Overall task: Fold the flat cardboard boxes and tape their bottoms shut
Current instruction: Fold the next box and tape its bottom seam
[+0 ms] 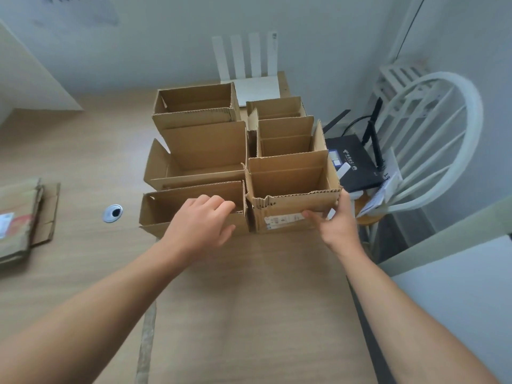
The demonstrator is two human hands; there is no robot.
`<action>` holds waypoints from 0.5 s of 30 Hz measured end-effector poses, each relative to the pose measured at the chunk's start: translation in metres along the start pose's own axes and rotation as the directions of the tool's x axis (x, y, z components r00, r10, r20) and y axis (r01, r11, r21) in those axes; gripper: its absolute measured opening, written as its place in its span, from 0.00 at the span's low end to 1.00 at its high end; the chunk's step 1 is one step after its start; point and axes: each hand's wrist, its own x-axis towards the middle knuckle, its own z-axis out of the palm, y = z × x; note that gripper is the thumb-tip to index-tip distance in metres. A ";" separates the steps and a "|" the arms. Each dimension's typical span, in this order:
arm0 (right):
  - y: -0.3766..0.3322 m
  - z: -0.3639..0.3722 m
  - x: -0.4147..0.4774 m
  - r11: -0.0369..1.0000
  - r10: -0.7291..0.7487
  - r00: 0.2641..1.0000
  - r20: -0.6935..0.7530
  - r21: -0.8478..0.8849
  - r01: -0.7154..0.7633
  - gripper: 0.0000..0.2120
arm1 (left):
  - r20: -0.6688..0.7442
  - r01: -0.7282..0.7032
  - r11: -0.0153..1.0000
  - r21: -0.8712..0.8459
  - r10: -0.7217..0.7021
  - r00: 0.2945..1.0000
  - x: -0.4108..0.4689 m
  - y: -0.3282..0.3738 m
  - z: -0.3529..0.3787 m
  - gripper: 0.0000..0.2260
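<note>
Several folded cardboard boxes stand open-topped in two rows on the wooden desk (249, 300). My right hand (336, 221) grips the near right corner of the front right box (291, 214), thumb on its labelled front face and fingers round its right side. My left hand (201, 221) hovers over the low front left box (166, 206) with its fingers curled loosely and nothing in them. Behind stand a wide box (199, 159), a far left box (194, 103) and smaller boxes (285, 137) on the right.
A pile of flat cardboard (19, 217) lies at the desk's left edge, beside a round cable hole (112, 213). A black router (352, 164) and a white chair (426, 139) stand to the right. A white router (249, 65) sits at the back.
</note>
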 end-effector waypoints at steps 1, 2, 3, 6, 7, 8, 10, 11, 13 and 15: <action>-0.001 -0.001 0.001 0.999 0.028 1.000 0.013 -0.024 -0.028 0.34 | -0.007 0.001 1.000 0.001 -0.001 1.000 -0.001 -0.001 -0.003 0.17; -0.002 -0.001 0.003 0.998 0.055 0.998 0.025 -0.043 -0.054 0.32 | -0.016 0.002 1.000 0.002 -0.002 1.000 -0.002 -0.001 -0.006 0.17; -0.003 -0.001 0.004 0.996 0.078 0.996 0.032 -0.050 -0.076 0.30 | -0.027 0.003 1.000 -0.001 -0.004 1.000 -0.004 -0.002 -0.010 0.17; -0.013 -0.002 0.000 0.991 0.095 0.995 0.027 -0.101 -0.092 0.29 | -0.076 0.008 1.000 -0.027 -0.010 0.997 -0.013 -0.001 -0.017 0.17; -0.016 -0.002 -0.003 0.986 0.103 0.995 0.016 -0.130 -0.100 0.30 | -0.089 0.008 0.999 -0.042 -0.011 0.996 -0.018 -0.002 -0.019 0.18; -0.018 -0.003 -0.008 0.978 0.115 0.993 -0.003 -0.174 -0.114 0.32 | -0.093 0.007 0.998 -0.056 -0.012 0.996 -0.023 -0.002 -0.021 0.18; -0.023 -0.006 -0.022 0.943 0.173 0.984 -0.053 -0.279 -0.181 0.37 | -0.100 0.006 0.998 -0.066 -0.012 0.995 -0.034 -0.003 -0.025 0.17; -0.026 -0.008 -0.031 0.920 0.199 0.977 -0.079 -0.329 -0.214 0.37 | -0.100 0.009 0.998 -0.065 -0.015 0.995 -0.039 -0.004 -0.028 0.17; -0.031 -0.012 -0.051 0.880 0.185 0.976 -0.113 -0.423 -0.216 0.29 | -0.091 0.015 0.998 -0.066 -0.021 0.996 -0.049 -0.004 -0.034 0.16; -0.040 -0.013 -0.075 0.827 0.099 0.991 -0.094 -0.546 -0.135 0.21 | -0.085 0.010 0.997 -0.071 -0.016 0.996 -0.059 -0.004 -0.041 0.15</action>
